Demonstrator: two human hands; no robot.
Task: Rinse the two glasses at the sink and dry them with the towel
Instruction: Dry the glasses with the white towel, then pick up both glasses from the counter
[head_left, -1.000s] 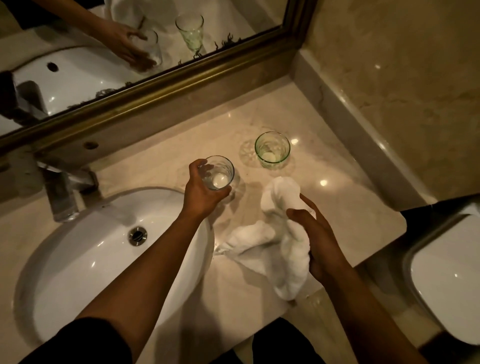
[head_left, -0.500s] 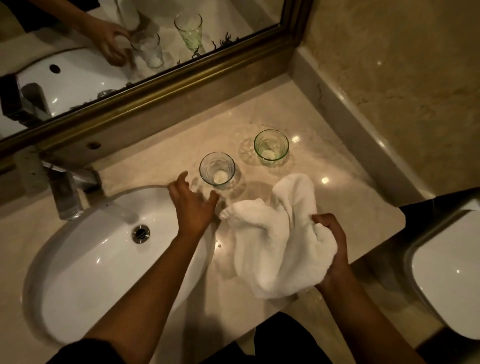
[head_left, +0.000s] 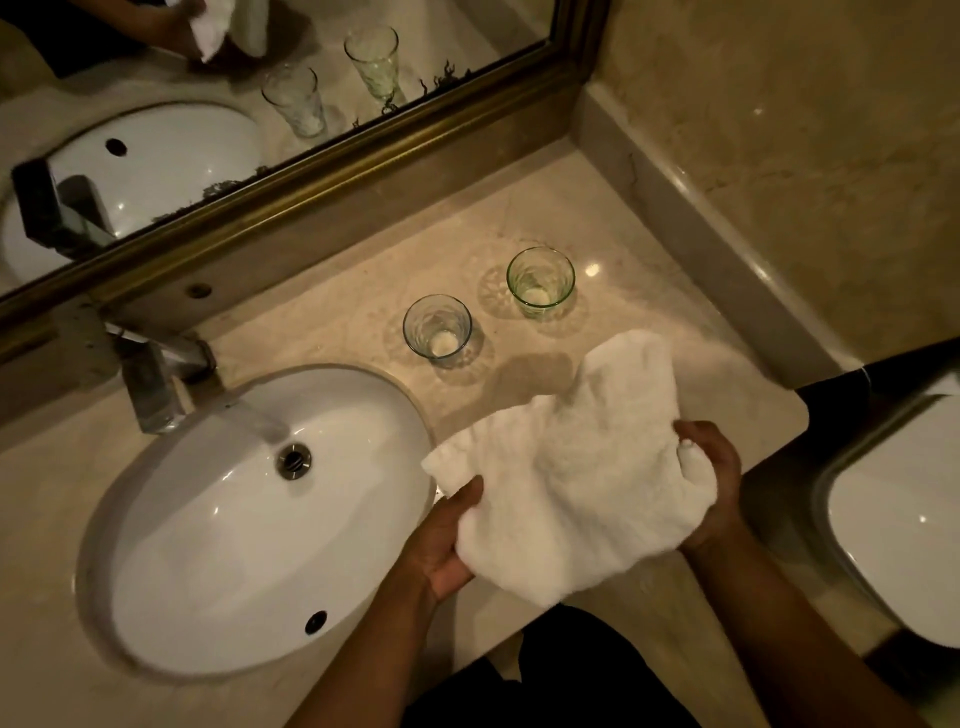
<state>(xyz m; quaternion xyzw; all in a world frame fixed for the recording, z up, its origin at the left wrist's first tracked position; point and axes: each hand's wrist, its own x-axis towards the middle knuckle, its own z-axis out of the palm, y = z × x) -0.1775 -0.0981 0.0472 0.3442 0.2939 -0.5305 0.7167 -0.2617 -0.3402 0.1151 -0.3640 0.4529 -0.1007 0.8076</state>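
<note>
A clear glass (head_left: 437, 327) stands upright on the marble counter (head_left: 337, 317), just right of the sink. A green-tinted glass (head_left: 540, 281) stands upright farther right and back. Both are apart from my hands. A white towel (head_left: 576, 467) is held up over the counter's front edge. My left hand (head_left: 447, 540) grips its lower left side and my right hand (head_left: 714, 478) grips its right side. The white oval sink (head_left: 249, 519) lies at the left, and water runs from the faucet (head_left: 156, 384) toward the drain (head_left: 294, 459).
A gold-framed mirror (head_left: 311, 171) runs along the back and reflects both glasses. A marble wall (head_left: 779, 156) closes the right side. A white toilet (head_left: 904, 540) sits at the lower right, below the counter's end.
My left hand set the clear glass down on the counter, let go, and came back to take the towel's left side. The towel is now spread between both hands.
</note>
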